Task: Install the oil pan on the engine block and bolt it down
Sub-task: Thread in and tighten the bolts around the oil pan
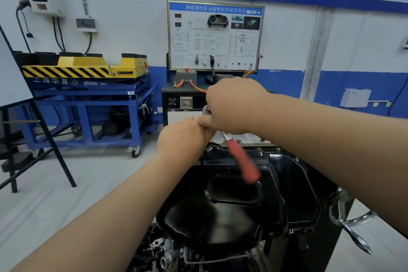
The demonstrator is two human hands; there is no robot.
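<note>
Blurred to a red streak: wrench handle. Mostly hidden behind right hand: wrench head. Cut off below: engine.

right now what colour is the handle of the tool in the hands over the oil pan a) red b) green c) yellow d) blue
a: the tool gripped by the right hand, with the left hand close beside it, has a red handle slanting over the black oil pan.
</note>
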